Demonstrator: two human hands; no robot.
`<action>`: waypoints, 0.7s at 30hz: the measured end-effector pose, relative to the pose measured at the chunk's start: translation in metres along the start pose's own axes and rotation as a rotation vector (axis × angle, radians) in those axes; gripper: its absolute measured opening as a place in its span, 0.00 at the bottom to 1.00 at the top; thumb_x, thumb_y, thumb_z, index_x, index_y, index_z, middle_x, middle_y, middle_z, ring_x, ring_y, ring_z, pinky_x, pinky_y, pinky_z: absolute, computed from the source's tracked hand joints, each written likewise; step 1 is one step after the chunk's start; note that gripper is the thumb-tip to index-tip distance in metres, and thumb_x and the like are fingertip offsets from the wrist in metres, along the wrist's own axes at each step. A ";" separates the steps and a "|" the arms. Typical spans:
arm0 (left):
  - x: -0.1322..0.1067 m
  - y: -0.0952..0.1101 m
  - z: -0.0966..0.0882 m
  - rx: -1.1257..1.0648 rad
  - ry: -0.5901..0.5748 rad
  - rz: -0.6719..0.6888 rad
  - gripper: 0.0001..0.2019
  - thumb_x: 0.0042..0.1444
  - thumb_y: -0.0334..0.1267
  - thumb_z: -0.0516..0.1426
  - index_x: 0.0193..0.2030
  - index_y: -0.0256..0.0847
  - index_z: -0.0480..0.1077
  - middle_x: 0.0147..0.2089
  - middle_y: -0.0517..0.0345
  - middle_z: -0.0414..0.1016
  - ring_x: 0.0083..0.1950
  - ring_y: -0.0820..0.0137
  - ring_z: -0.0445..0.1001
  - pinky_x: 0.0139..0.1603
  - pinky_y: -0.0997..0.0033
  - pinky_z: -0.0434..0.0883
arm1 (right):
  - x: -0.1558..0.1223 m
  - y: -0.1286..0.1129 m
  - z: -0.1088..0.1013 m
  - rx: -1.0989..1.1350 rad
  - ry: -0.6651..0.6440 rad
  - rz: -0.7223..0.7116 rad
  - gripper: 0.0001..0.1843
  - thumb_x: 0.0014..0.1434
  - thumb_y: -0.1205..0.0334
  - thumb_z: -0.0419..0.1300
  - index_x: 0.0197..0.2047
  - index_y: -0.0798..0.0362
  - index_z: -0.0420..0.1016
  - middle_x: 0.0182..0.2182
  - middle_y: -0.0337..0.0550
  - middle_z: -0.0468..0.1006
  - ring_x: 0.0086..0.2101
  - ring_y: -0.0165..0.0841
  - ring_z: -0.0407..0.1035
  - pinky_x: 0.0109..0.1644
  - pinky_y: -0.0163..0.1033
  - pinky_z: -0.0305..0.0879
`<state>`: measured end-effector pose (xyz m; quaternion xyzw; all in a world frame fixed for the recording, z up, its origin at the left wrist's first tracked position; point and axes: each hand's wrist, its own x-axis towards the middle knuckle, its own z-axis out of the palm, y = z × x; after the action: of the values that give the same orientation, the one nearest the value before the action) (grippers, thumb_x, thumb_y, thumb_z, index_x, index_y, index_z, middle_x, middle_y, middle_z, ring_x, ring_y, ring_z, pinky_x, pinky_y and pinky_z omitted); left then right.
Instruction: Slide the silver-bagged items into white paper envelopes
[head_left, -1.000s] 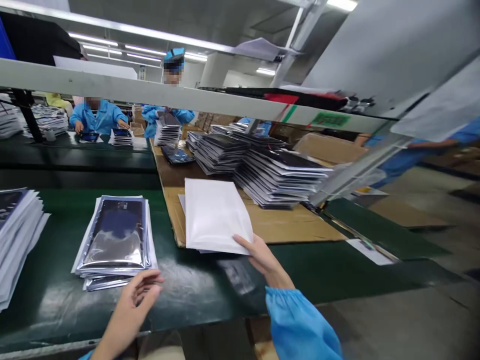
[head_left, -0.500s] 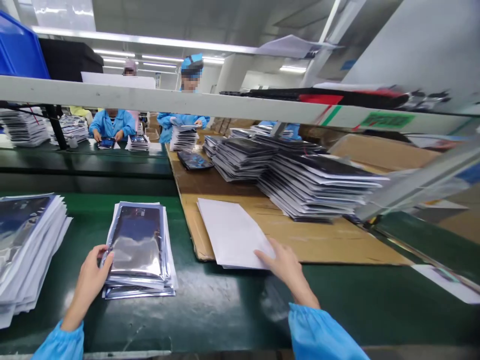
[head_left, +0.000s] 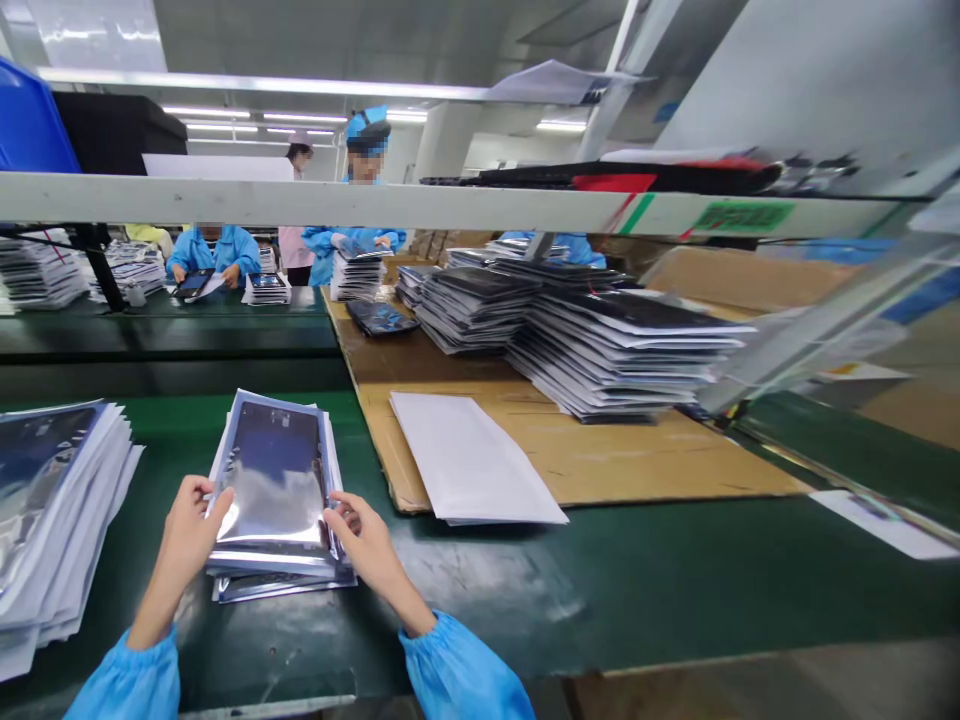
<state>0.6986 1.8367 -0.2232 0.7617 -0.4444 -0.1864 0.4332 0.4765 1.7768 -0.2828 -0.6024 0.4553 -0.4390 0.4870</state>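
Note:
In front of me a small stack of shiny, dark film-faced sheets and white paper lies on the green bench. Its top dark glossy sheet has a pale edge and sits slightly askew. My left hand is closed at the left edge of this sheet, thumb on top. At the opposite edge, my right hand has its thumb and curled fingers closed on the rim. Right of the stack, a thin pile of white paper rests partly on cardboard, untouched.
A taller stack of similar sheets stands at the left. Brown cardboard carries several large stacks at the right. A white shelf rail crosses above the bench. Beyond it, co-workers in blue handle similar items.
My right hand has left the white paper and moved left to the stack's right edge. The top sheet has shifted slightly away from me. The view has turned a little.

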 end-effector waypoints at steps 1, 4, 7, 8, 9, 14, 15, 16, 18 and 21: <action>-0.001 0.003 0.000 -0.071 -0.018 -0.010 0.19 0.46 0.54 0.57 0.35 0.43 0.58 0.33 0.60 0.72 0.30 0.70 0.71 0.33 0.70 0.68 | 0.003 0.001 0.000 0.015 0.015 0.008 0.21 0.51 0.53 0.60 0.45 0.57 0.73 0.29 0.41 0.72 0.27 0.31 0.64 0.33 0.39 0.64; -0.006 0.013 0.003 -0.257 -0.095 -0.056 0.24 0.44 0.51 0.60 0.41 0.43 0.54 0.37 0.59 0.73 0.24 0.75 0.68 0.28 0.72 0.67 | 0.006 -0.006 -0.004 0.076 0.081 0.063 0.27 0.46 0.51 0.64 0.47 0.58 0.71 0.27 0.39 0.72 0.27 0.31 0.65 0.33 0.38 0.64; -0.018 0.019 0.012 -0.451 -0.129 -0.083 0.25 0.44 0.49 0.61 0.41 0.44 0.52 0.38 0.59 0.73 0.24 0.77 0.68 0.27 0.74 0.66 | -0.001 -0.023 -0.013 0.251 0.047 0.166 0.32 0.43 0.49 0.66 0.50 0.56 0.70 0.29 0.40 0.74 0.31 0.34 0.69 0.37 0.39 0.66; -0.023 0.021 0.017 -0.510 -0.136 -0.086 0.25 0.44 0.49 0.62 0.41 0.44 0.52 0.38 0.59 0.72 0.26 0.76 0.70 0.28 0.74 0.66 | -0.006 -0.029 -0.017 0.313 0.002 0.195 0.31 0.45 0.48 0.65 0.50 0.56 0.70 0.30 0.41 0.76 0.33 0.35 0.70 0.40 0.39 0.66; -0.028 0.022 0.021 -0.561 -0.143 -0.087 0.25 0.44 0.48 0.62 0.42 0.44 0.53 0.39 0.57 0.72 0.29 0.74 0.72 0.31 0.73 0.67 | -0.012 -0.033 -0.022 0.364 -0.038 0.215 0.29 0.48 0.48 0.64 0.50 0.55 0.70 0.33 0.42 0.77 0.35 0.35 0.71 0.42 0.40 0.67; -0.041 0.026 0.045 -0.615 -0.182 -0.093 0.23 0.54 0.53 0.54 0.51 0.43 0.54 0.48 0.50 0.71 0.37 0.70 0.73 0.37 0.68 0.69 | -0.045 -0.034 -0.065 0.387 0.014 0.244 0.29 0.49 0.46 0.65 0.51 0.52 0.70 0.36 0.42 0.79 0.37 0.37 0.73 0.42 0.40 0.69; -0.040 0.027 0.051 -0.563 -0.151 -0.072 0.20 0.57 0.53 0.50 0.50 0.43 0.57 0.48 0.49 0.71 0.38 0.69 0.73 0.38 0.67 0.69 | -0.051 -0.031 -0.077 0.373 0.054 0.255 0.30 0.47 0.46 0.66 0.51 0.52 0.70 0.34 0.41 0.80 0.34 0.37 0.74 0.39 0.39 0.70; -0.040 0.028 0.057 -0.478 -0.118 -0.030 0.18 0.59 0.53 0.46 0.47 0.42 0.59 0.47 0.50 0.71 0.39 0.68 0.72 0.39 0.66 0.69 | -0.057 -0.028 -0.089 0.362 0.095 0.269 0.31 0.46 0.46 0.67 0.50 0.52 0.70 0.32 0.40 0.80 0.32 0.36 0.74 0.35 0.38 0.70; -0.037 0.031 0.071 -0.214 -0.099 0.113 0.15 0.60 0.49 0.45 0.42 0.41 0.64 0.44 0.51 0.71 0.43 0.65 0.70 0.43 0.63 0.67 | -0.068 -0.022 -0.111 0.364 0.177 0.303 0.32 0.44 0.47 0.68 0.50 0.52 0.70 0.31 0.40 0.80 0.29 0.35 0.74 0.31 0.36 0.70; -0.034 0.036 0.092 0.257 -0.162 0.322 0.12 0.58 0.45 0.49 0.38 0.39 0.66 0.40 0.49 0.70 0.44 0.59 0.68 0.45 0.57 0.65 | -0.086 -0.017 -0.137 0.390 0.252 0.366 0.34 0.43 0.48 0.70 0.51 0.51 0.69 0.34 0.41 0.81 0.33 0.37 0.75 0.32 0.36 0.72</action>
<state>0.6002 1.8114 -0.2477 0.7125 -0.6136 -0.1173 0.3196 0.3285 1.8367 -0.2538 -0.3462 0.5204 -0.4943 0.6042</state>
